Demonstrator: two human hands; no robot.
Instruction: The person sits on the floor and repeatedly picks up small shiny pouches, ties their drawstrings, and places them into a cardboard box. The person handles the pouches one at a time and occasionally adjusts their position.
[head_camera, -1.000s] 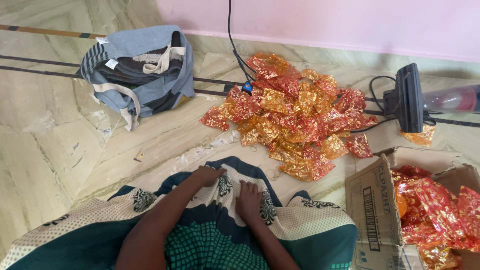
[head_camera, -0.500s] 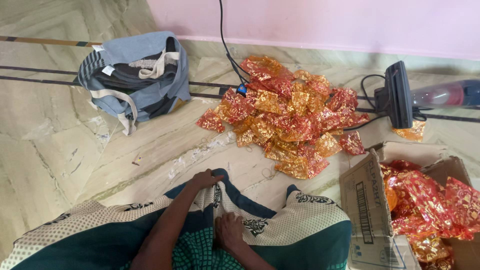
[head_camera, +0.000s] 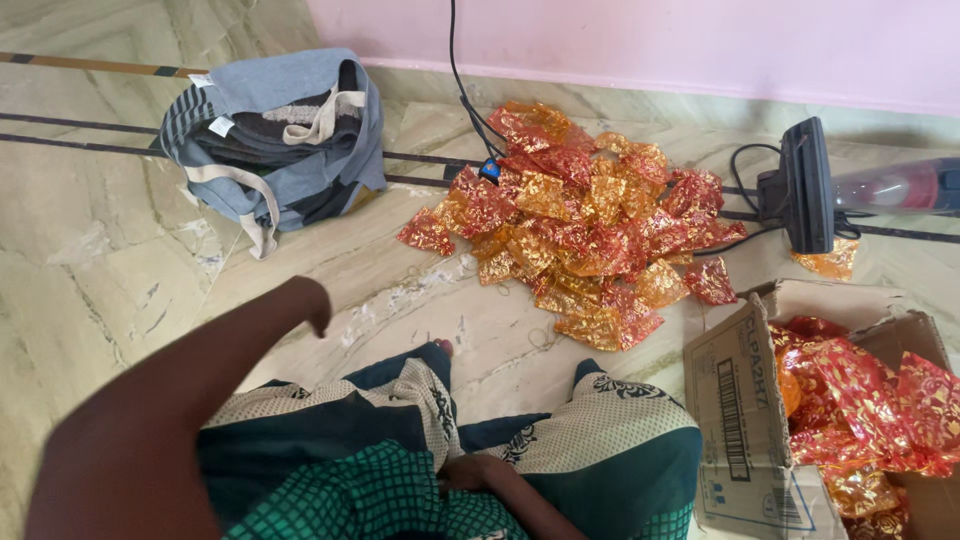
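Your left hand (head_camera: 305, 300) hangs in the air over the marble floor (head_camera: 90, 290), wrist bent, fingers curled loosely downward and holding nothing. Your right hand (head_camera: 470, 472) lies low in your lap, pressed into the folds of the green and cream patterned cloth (head_camera: 560, 440) across your knees; whether its fingers pinch the fabric or merely rest on it cannot be told, since the folds hide them. The cloth is the thing in hand, and it looks as if you are settling it before reaching out. The heap of red and gold foil pouches (head_camera: 585, 225) lies on the floor ahead of you, well apart from both hands, and more of them fill the cardboard box (head_camera: 745, 420) at your right. A grey cloth bag (head_camera: 275, 135) sits farther off to the left.
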